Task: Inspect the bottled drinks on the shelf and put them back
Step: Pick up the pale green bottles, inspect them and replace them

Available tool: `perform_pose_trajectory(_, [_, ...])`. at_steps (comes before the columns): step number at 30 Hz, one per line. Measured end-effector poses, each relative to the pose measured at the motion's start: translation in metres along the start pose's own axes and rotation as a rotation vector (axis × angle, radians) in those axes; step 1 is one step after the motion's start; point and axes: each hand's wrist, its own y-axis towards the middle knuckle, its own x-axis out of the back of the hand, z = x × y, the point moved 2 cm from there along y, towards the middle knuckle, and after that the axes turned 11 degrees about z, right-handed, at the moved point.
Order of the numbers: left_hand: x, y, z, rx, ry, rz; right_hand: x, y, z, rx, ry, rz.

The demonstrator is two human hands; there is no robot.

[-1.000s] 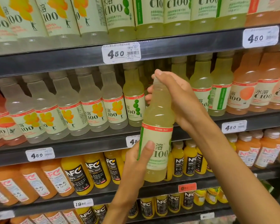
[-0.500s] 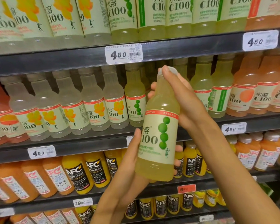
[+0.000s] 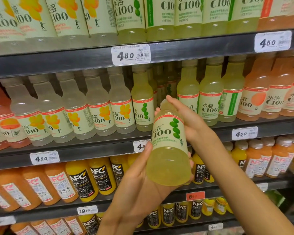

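Both hands hold one pale yellow-green plastic drink bottle with a cream label showing green fruit (image 3: 169,146) in front of a dark metal supermarket shelf (image 3: 92,150). Left hand (image 3: 143,180) cups the bottle's base and lower side from below, thumb up along the label's left edge and fingertips just showing round the far side. Right hand (image 3: 185,119) wraps the neck and shoulder from the right, with one finger laid over the cap, which is mostly hidden.

Compared with a second ago, the bottle has been turned and tipped. Then it stood nearly upright, with the label's plain side and large lettering facing the camera. Half a second ago the green fruit design had rotated into view. Now the bottle leans with its top away from the viewer, towards the shelf, and its rounded base looms closest to the camera. It has also dropped lower in view, so it sits level with the middle shelf's front edge.

Behind the bottle's top, the middle row of matching green-fruit bottles (image 3: 143,106) has a dark gap just to the right of one of them, with further bottles standing deeper inside. That gap is probably where this bottle belongs.

The rotation suggests the label check is finished or nearly so, and the tilt towards the gap reads as the start of returning it. The bottle is not yet on the shelf; both hands carry its whole weight.
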Motion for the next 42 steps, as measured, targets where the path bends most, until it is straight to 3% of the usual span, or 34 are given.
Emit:
perform_pose_trajectory(7, [0.02,-0.005,0.006,0.031,0.375,-0.219,-0.009,-0.001,0.012,0.223,-0.078,0.186])
perform_pose_trajectory(12, [0.02,-0.007,-0.005,0.151,1.008,-0.264,-0.019,-0.012,0.021,0.436,-0.335,0.304])
perform_pose_trajectory(18, [0.032,0.004,-0.005,0.03,1.108,-0.301,-0.03,-0.026,0.02,0.556,-0.592,0.338])
perform_pose_trajectory(24, [0.055,0.013,-0.009,-0.193,1.311,-0.544,-0.035,-0.041,0.013,0.623,-0.824,0.496])
perform_pose_trajectory(31, [0.064,0.017,-0.015,-0.193,1.38,-0.574,-0.031,-0.049,0.009,0.683,-0.803,0.598])
perform_pose_trajectory(37, [0.05,0.011,-0.016,0.081,1.258,-0.322,-0.034,-0.045,0.022,0.68,-0.714,0.594])
perform_pose_trajectory(42, [0.041,0.004,-0.014,0.16,1.022,-0.219,-0.027,-0.031,0.026,0.496,-0.56,0.547])
